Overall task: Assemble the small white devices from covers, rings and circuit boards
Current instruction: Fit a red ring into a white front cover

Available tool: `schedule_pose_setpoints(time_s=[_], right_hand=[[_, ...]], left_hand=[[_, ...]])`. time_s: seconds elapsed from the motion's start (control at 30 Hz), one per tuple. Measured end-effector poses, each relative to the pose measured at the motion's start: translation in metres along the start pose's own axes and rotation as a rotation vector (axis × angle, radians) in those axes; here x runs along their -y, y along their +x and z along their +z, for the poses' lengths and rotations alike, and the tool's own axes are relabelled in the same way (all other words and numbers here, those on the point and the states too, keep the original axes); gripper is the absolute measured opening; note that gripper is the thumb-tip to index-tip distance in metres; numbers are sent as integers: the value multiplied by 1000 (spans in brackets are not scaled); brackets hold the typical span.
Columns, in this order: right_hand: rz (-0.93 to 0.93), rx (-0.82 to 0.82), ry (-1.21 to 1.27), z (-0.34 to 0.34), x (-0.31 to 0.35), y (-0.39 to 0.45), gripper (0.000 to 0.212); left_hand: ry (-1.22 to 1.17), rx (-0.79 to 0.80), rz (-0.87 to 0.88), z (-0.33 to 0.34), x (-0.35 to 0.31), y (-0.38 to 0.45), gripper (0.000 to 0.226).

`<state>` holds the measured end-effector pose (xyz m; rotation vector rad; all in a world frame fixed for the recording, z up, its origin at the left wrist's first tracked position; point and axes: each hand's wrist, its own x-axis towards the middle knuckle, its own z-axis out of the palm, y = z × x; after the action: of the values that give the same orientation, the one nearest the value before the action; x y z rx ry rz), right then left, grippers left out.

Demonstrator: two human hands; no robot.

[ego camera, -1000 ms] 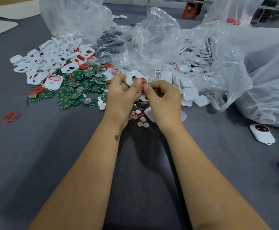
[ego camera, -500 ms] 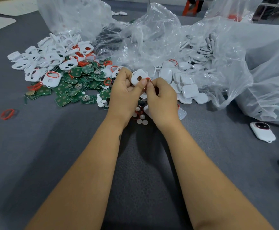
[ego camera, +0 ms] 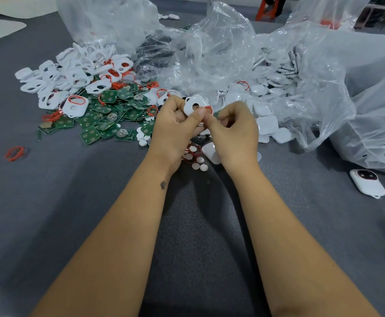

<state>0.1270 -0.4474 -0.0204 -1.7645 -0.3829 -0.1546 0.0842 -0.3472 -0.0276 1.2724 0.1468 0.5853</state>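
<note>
Both hands are lifting slightly nearer, left hand [ego camera: 175, 124] pinching the white cover [ego camera: 195, 105], right hand [ego camera: 235, 131] pinching the red ring [ego camera: 208, 108], which is risking springing out unseated.

I hold one white cover [ego camera: 195, 106] with one red ring [ego camera: 208, 108] at its edge. Left of that cover lie dozens of green circuit boards [ego camera: 109, 115] and dozens of white covers [ego camera: 72, 72], too many to count. Right of it lies one finished device [ego camera: 367, 183]. Far left lies one loose red ring [ego camera: 15, 153].
</note>
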Motion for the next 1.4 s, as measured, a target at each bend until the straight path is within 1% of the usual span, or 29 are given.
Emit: schedule_pose_setpoints(time_s=[0.1,0.17,0.2,0.33,0.43,0.57,0.63,0.77,0.9,1.1,1.2,1.3,1.4], right_hand=[[-166,-53,-7,-1,2,-3,15],[-256,-76,-50,0,1,-4,6],[-273,-90,-60,0,0,-4,4],[-240,-128,-29,1,-2,-3,5],[-248,-112,-43,3,-3,-3,5],[-270,-100,-85,5,-4,-4,5],[-260,-103,-59,5,-3,-4,5],[-206,-100,27,4,-2,-3,5],[-173,-68,48,5,-3,-4,5],[-150,-78,93,4,-1,-5,10],[-110,-52,145,3,0,-4,13],[-93,-17,180,2,0,-3,8],[-86,36,211,1,0,-1,2]], left_hand=[[-100,31,-10,2,0,-1,16],[-96,48,-7,3,-1,-2,20],[-77,49,-7,3,-1,-2,21],[-33,49,-4,2,0,-1,23],[-44,37,-3,3,1,-2,22],[-51,-1,-4,3,1,-3,30],[-35,-15,-7,3,2,-3,31],[-5,-49,-9,4,1,-3,30],[-14,-81,3,3,2,-2,29],[-29,-66,-8,4,2,-3,27],[-42,-42,-14,1,-1,-3,21],[-48,-27,-30,1,-4,-3,19],[-58,-44,-37,0,-4,-3,22]])
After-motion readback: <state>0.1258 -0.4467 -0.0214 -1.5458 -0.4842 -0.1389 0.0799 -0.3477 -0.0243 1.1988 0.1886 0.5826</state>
